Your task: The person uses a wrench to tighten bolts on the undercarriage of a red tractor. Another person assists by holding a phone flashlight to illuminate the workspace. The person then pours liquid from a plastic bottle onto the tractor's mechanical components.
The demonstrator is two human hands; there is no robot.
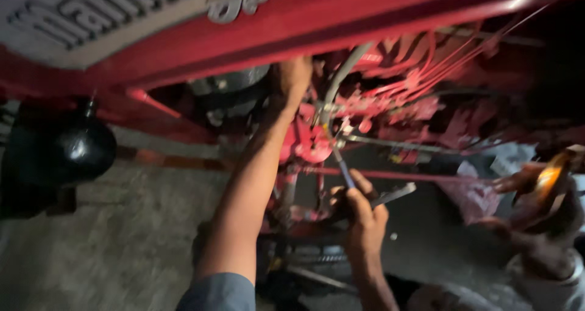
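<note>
I am looking at the red engine bay of a machine under a raised red hood (292, 24). My left hand (292, 79) reaches up into the engine next to a grey hose (341, 79), its fingers hidden among the parts. My right hand (359, 210) is lower down and grips pliers (365, 189) with a blue handle, whose tip points up at a red engine part (308, 143). The picture is blurred.
A black rounded part (79, 146) hangs at the left. Thin red pipes (439, 67) run across the upper right. Another person's hand (536, 183) is at the right edge by a lit spot. Grey ground (122, 238) lies below.
</note>
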